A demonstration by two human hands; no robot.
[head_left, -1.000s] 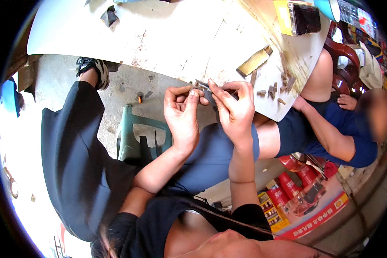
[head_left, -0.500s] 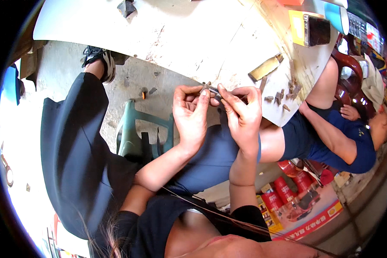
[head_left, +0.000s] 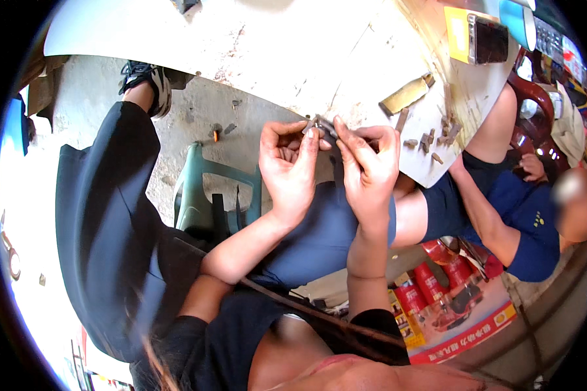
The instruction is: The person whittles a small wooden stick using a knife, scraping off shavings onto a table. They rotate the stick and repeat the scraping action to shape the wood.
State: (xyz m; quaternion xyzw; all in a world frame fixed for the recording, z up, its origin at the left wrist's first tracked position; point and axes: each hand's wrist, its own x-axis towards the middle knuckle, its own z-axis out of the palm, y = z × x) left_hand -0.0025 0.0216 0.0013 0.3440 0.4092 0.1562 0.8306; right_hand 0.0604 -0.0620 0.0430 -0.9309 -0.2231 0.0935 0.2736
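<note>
Fingers of my left hand (head_left: 289, 166) are closed in a pinch on one end of a small dark metal part (head_left: 325, 125). My right hand (head_left: 370, 163) grips the other end between thumb and fingertips. Both hands are above my lap, just off the near edge of the white table (head_left: 293, 58). Fingertips cover much of the part, so whether it is one piece or two joined is unclear. To the right on the table lie several small brown metal pieces (head_left: 426, 140) and a worn yellow, flat-bodied object (head_left: 404, 96).
A phone (head_left: 488, 40) lies on a yellow box at the table's right, near a blue cup (head_left: 516, 25). Another person (head_left: 522, 225) in dark blue sits at the right. A green plastic stool (head_left: 190, 189) and a red-and-white carton (head_left: 453, 319) are near me.
The dark metal part has tilted up slightly between my fingers, and more of it shows. Both hands keep their grip. The other person's head and arm have shifted, and the whole view has moved a little.
</note>
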